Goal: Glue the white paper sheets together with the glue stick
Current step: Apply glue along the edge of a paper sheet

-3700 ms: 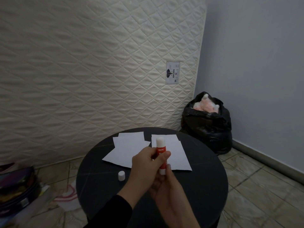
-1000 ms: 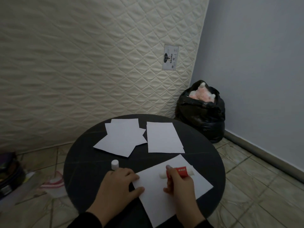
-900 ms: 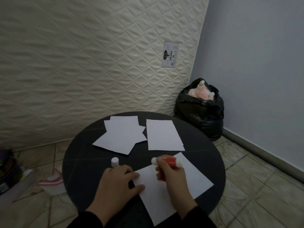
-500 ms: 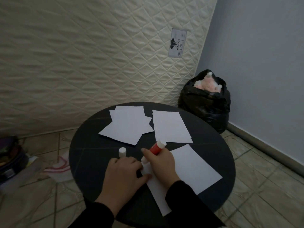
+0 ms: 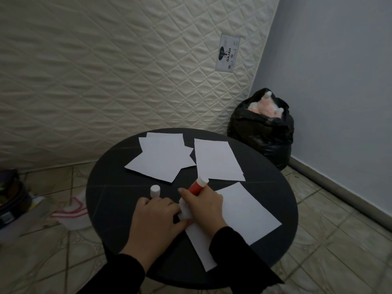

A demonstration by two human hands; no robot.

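A white paper sheet lies near the front of the round black table. My right hand grips the red and white glue stick, tilted, its glue end down at the sheet's left corner. My left hand rests flat beside it, fingers at the sheet's left edge. The stick's white cap stands on the table just beyond my left hand. A fanned stack of white sheets and another white sheet pile lie farther back.
A quilted mattress leans upright behind the table. A full black rubbish bag sits in the right corner by the blue wall. Bags and clutter and a white-red item lie on the tiled floor at left.
My right hand has carried the glue stick from the middle of the near sheet to its left corner and tilted it glue-end down. My left hand kept pressing the sheet's left edge.
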